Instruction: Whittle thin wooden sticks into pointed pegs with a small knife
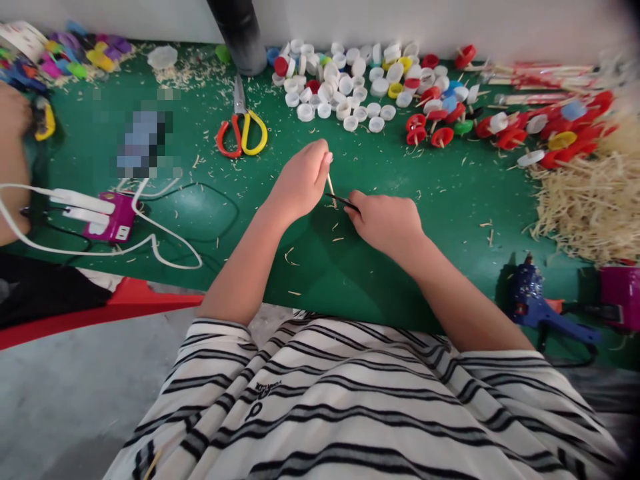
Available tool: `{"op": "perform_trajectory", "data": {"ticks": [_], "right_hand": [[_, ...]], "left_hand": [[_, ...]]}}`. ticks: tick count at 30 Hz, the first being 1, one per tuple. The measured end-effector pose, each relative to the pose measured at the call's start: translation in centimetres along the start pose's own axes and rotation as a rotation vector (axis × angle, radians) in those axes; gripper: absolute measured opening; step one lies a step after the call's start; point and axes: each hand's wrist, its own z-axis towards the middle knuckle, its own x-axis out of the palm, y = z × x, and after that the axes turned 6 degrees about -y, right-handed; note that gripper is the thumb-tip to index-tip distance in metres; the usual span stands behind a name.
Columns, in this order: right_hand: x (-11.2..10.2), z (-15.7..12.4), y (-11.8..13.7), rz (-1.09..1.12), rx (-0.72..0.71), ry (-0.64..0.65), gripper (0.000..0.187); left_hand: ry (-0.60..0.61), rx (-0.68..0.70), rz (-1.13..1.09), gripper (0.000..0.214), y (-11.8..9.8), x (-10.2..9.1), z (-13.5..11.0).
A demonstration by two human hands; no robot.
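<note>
My left hand (pixel 303 179) is closed around a thin wooden stick (pixel 331 183), which slants down out of the fist toward the table. Closed on a knife with a narrow dark blade (pixel 342 200) is my right hand (pixel 389 221); its fingers hide the handle. The blade crosses the stick near its lower end and appears to touch it. Small wood shavings (pixel 339 239) lie on the green tabletop (pixel 320 273) below both hands.
White and coloured bottle caps (pixel 345 87) are heaped at the back, beside red caps with sticks (pixel 443 137). Scissors (pixel 242 127), a phone (pixel 141 143) and a power adapter (pixel 113 217) with cables lie left. Wood shavings (pixel 590 207) and a blue glue gun (pixel 530 293) are right. Another person's arm (pixel 13 153) shows far left.
</note>
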Motion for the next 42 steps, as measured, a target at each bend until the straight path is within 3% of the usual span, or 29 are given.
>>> {"op": "perform_trajectory", "data": {"ticks": [4, 16, 26, 32, 36, 42], "right_hand": [[0.6, 0.3, 0.8, 0.015, 0.033, -0.035, 0.038], [0.7, 0.0, 0.7, -0.012, 0.023, 0.099, 0.04], [0.7, -1.0, 0.0, -0.022, 0.028, 0.113, 0.038], [0.2, -1.2, -0.1, -0.01, 0.047, 0.023, 0.037], [0.3, -0.1, -0.4, -0.015, -0.015, -0.049, 0.037], [0.6, 1.2, -1.2, -0.049, -0.083, 0.001, 0.043]], "left_hand": [[0.042, -0.031, 0.057, 0.054, -0.4, -0.4, 0.0], [0.026, -0.014, 0.033, 0.054, -0.1, -0.2, -0.1], [0.031, -0.008, 0.015, 0.054, -0.3, -0.3, -0.1], [0.048, -0.025, 0.041, 0.052, -0.7, -0.5, -0.2], [0.054, -0.023, 0.062, 0.051, -1.0, -0.4, -0.3], [0.048, -0.004, 0.042, 0.052, -0.8, 0.0, -0.3]]}}
